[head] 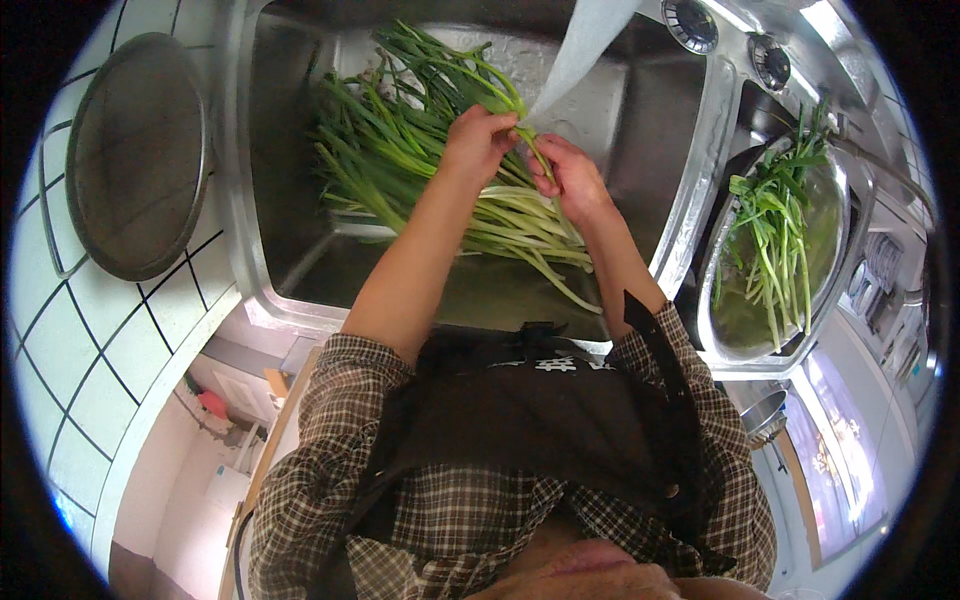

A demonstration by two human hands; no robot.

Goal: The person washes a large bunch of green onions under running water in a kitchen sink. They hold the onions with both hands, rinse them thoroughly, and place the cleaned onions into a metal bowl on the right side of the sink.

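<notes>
Over the large sink basin (480, 300), my left hand (480, 146) pinches a long green stalk (527, 135), which looks like scallion or green garlic. My right hand (571, 176) grips the same stalk lower down, close beside the left. A wide stream of water (581, 52) falls from the top of the view onto the stalk at my fingers. Beneath my hands and forearms lies a thick heap of similar greens (397, 161), leaves to the left and pale stems (532, 225) to the right. Some pale pieces (405, 86) show among the leaves, too covered to identify.
To the right, a metal bowl (832, 247) of water in the second sink compartment holds more greens (776, 225). Two sink strainers (690, 26) sit on the rim at top right. On the left tiled counter (82, 330) stands a dark round metal pan (139, 157).
</notes>
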